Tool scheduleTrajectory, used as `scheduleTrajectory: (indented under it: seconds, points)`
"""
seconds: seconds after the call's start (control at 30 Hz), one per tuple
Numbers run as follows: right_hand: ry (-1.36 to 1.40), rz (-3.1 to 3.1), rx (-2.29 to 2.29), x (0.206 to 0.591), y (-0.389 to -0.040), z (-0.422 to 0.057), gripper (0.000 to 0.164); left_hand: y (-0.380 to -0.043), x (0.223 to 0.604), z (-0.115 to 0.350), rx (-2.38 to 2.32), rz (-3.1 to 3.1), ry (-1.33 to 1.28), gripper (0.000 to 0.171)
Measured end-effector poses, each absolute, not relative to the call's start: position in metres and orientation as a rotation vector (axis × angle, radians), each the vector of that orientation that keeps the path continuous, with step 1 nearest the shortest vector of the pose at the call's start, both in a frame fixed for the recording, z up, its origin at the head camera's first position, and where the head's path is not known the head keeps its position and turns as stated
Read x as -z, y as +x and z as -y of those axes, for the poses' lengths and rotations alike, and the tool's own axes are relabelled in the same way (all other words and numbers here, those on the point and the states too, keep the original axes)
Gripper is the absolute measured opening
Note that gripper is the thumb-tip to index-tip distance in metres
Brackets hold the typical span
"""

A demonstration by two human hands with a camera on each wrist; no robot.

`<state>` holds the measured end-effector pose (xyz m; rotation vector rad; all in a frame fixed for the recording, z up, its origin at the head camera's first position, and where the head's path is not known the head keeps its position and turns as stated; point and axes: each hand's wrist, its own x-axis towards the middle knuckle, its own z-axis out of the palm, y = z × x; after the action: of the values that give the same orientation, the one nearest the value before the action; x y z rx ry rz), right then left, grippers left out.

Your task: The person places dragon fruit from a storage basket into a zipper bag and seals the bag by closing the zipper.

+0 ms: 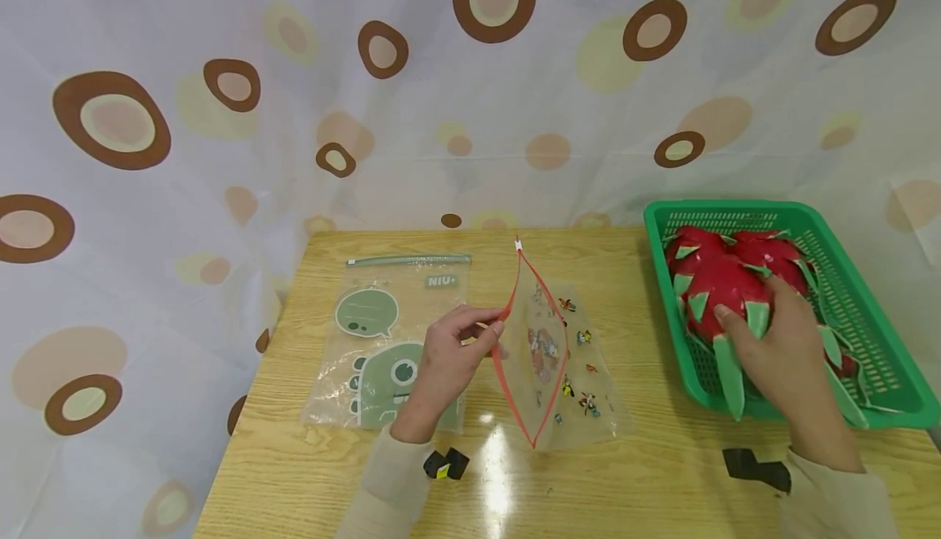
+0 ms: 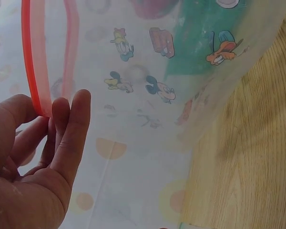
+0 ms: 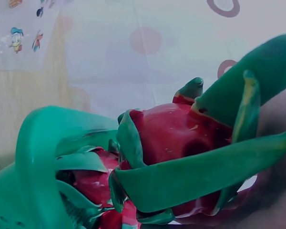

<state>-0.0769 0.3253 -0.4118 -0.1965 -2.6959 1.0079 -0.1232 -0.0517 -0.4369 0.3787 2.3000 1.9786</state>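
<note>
My left hand (image 1: 457, 353) pinches the red-edged mouth of a clear zip bag (image 1: 588, 384) printed with small cartoon figures. The bag's mouth gapes wide, and its white slider sits at the far end. In the left wrist view the thumb and fingers hold the red zip strip (image 2: 32, 62). Over at the right, my right hand (image 1: 790, 343) grips a red dragon fruit (image 1: 724, 286) with long green scales. That fruit is at the green basket (image 1: 687, 376), among other dragon fruits (image 3: 97, 176). The right wrist view shows the held fruit above them, the hand mostly hidden behind it.
A second clear zip bag (image 1: 397, 278) with green monster prints lies flat on the wooden table (image 1: 470, 482), left of the held bag. Black pieces show beside both wrists. A white curtain (image 1: 412, 139) with brown and beige rings hangs behind the table.
</note>
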Motion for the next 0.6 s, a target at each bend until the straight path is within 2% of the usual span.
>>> scheduleTrajectory:
  seconds: [0.6]
  points:
    - [-0.204, 2.668, -1.066, 0.396, -0.075, -0.31, 0.075, -0.124, 0.44, 0.049, -1.995, -2.29, 0.4, 0.021]
